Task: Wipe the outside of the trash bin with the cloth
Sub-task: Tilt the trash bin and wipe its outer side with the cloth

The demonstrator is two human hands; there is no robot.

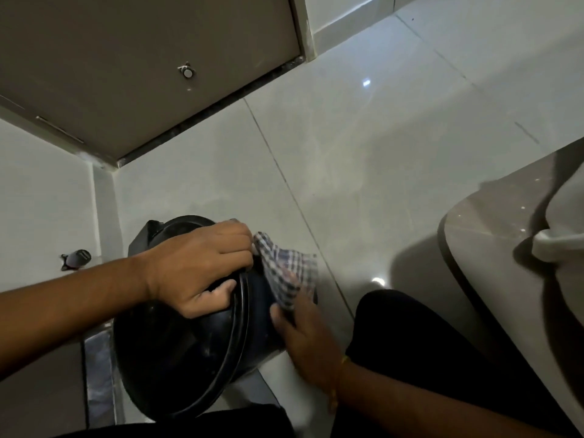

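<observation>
A black round trash bin with a closed lid stands on the tiled floor at the lower left. My left hand lies over the lid's far rim and grips it, thumb on the lid top. A checked cloth is pressed against the bin's right outer side. My right hand holds the cloth's lower end against that side, with a gold bangle at the wrist. The bin's right wall is mostly hidden by the cloth and hand.
A brown door with a stopper closes the far left. A door stop sits on the floor beside the bin. A glossy curved countertop juts in at the right. My dark-clothed knee is beside the bin.
</observation>
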